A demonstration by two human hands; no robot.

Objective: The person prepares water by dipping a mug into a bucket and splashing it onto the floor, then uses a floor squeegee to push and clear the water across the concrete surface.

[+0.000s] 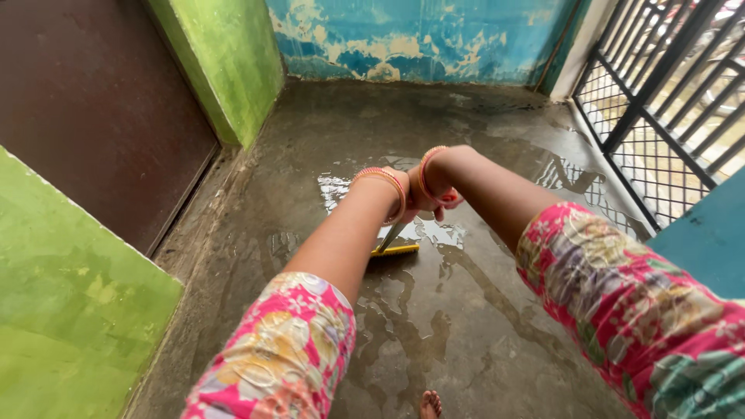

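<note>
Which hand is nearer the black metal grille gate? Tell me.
Right. The right hand grips the floor wiper's handle on the side towards the gate; the left hand grips beside it, farther away.

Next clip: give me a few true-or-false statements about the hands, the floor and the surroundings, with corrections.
1. Both hands grip one handle together. True: left hand and right hand meet on the wiper handle.
2. The concrete floor is dry. False: it is wet, with a puddle.
3. A metal gate stands at the right. True.
4. The wiper's head is red. False: yellow.
5. Both wrists are bare. False: each wears bangles.
</note>
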